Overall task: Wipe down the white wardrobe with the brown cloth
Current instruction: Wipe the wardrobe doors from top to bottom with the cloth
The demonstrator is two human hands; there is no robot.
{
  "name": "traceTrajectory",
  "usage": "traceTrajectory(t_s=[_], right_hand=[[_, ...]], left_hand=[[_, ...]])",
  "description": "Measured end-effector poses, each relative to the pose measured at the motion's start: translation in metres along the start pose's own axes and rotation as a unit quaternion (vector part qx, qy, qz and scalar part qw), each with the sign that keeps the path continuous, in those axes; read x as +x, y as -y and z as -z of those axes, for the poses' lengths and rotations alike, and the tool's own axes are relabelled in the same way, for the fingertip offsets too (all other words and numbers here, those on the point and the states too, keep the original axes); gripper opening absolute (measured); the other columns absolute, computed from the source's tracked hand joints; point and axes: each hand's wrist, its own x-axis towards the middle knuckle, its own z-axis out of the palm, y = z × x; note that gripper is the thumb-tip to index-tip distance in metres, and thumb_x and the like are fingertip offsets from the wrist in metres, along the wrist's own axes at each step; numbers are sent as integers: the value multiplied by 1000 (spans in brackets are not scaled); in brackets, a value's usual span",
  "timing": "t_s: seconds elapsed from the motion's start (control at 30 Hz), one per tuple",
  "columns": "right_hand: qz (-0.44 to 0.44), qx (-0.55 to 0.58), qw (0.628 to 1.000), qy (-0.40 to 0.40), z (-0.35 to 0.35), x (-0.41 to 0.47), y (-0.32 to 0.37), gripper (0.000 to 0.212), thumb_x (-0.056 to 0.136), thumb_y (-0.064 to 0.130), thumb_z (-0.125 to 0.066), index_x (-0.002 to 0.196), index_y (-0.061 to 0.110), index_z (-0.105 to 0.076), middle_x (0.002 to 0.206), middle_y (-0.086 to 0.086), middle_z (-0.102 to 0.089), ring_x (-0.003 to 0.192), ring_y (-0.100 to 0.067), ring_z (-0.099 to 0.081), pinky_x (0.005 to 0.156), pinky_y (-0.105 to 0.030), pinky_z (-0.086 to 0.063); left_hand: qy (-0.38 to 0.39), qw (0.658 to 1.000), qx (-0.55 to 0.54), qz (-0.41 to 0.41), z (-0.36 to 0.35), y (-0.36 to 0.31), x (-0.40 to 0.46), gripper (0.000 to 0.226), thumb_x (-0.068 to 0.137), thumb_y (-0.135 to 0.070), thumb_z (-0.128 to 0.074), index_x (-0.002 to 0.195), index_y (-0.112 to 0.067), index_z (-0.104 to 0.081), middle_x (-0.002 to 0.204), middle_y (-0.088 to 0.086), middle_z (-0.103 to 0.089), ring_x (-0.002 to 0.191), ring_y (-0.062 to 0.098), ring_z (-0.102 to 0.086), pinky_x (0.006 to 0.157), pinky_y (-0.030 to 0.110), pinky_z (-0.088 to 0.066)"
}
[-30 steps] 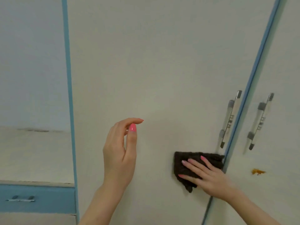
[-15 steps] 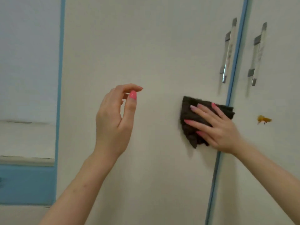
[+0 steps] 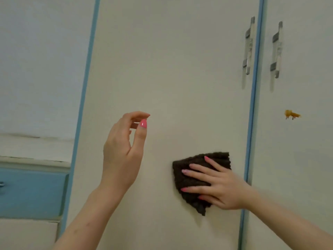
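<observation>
The white wardrobe door (image 3: 171, 73) fills the middle of the view, edged with blue trim. The dark brown cloth (image 3: 193, 181) lies flat against this door, low and right of centre. My right hand (image 3: 219, 186) presses on the cloth with fingers spread, pointing left. My left hand (image 3: 124, 150) hovers in front of the door to the left of the cloth, fingers loosely curled, holding nothing and not touching the door.
Two metal handles (image 3: 249, 46) (image 3: 276, 49) flank the blue strip (image 3: 252, 123) between the doors. An orange stain (image 3: 292, 114) marks the right door. At far left, a blue drawer (image 3: 30, 192) sits under a white ledge.
My right hand has slid the cloth down and to the left, away from the blue strip. The left hand keeps its raised pose. The view has shifted.
</observation>
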Motion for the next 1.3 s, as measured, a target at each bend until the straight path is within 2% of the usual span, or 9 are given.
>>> traceTrajectory(t_s=[0.1, 0.27, 0.43, 0.57, 0.7, 0.87, 1.0, 1.13, 1.3], right_hand=[[-200, 6, 976, -91, 26, 53, -60, 47, 100, 42, -35, 146, 37, -34, 159, -1, -24, 148, -24, -19, 119, -53, -15], [-531, 59, 812, -234, 26, 153, -30, 49, 100, 36, -43, 148, 29, -37, 160, -7, -23, 150, -27, -14, 120, -53, -6], [-144, 76, 981, -103, -18, 155, 131, 53, 94, 32, -45, 146, 31, -38, 161, -5, -19, 151, -26, -9, 120, -55, -11], [103, 29, 994, 2, -13, 152, 107, 51, 91, 33, -43, 143, 34, -45, 158, -1, -30, 149, -19, -20, 122, -46, -1], [-105, 40, 987, -119, 12, 208, 40, 45, 93, 29, -48, 139, 30, -51, 153, -4, -38, 145, -23, -31, 120, -51, -15], [-360, 117, 899, -219, 7, 256, 79, 45, 94, 29, -53, 139, 24, -50, 156, -6, -33, 148, -25, -21, 120, -54, -11], [-128, 132, 979, -90, -14, 237, 140, 54, 92, 31, -55, 144, 20, -45, 155, -7, -35, 149, -28, -15, 118, -56, -16], [141, 109, 984, -3, -5, 155, 84, 42, 93, 22, -54, 135, 23, -57, 152, -6, -41, 146, -25, -29, 122, -50, -10], [-167, 13, 983, -78, 16, 52, -17, 44, 102, 31, -38, 146, 30, -41, 158, -4, -28, 149, -24, -21, 121, -53, -14]], left_hand=[[-6, 1000, -1, 8, 6, 0, 4, 21, 93, -35, -38, 104, -34, -55, 104, -20, -62, 98, 0, -56, 81, 12, -39], [-21, 1000, 5, 6, 23, 4, -6, 21, 93, -39, -36, 104, -37, -54, 104, -20, -62, 100, 1, -56, 82, 9, -39], [-23, 999, 12, 19, 35, 13, -14, 20, 93, -38, -38, 103, -36, -54, 105, -21, -61, 100, 2, -57, 83, 16, -41], [-28, 999, 18, 22, 50, 17, -15, 19, 93, -39, -37, 103, -39, -54, 105, -22, -61, 101, -1, -56, 82, 10, -38], [-36, 999, 17, 30, 61, 21, -11, 18, 94, -36, -40, 102, -37, -55, 102, -21, -62, 98, -1, -57, 79, 8, -39], [-34, 998, 8, 48, 63, 18, -19, 19, 93, -36, -40, 103, -35, -56, 101, -22, -62, 95, 0, -58, 77, 10, -42], [-29, 998, 3, 55, 60, 17, -29, 18, 93, -36, -40, 99, -42, -56, 103, -20, -63, 98, 1, -59, 79, 10, -40], [-15, 998, 17, 56, 54, 14, -32, 17, 94, -37, -38, 98, -45, -53, 103, -24, -61, 100, -2, -57, 77, 4, -36], [-29, 998, -19, 49, 45, 12, -37, 18, 94, -36, -39, 97, -46, -54, 102, -22, -63, 98, 3, -59, 75, 3, -36]])
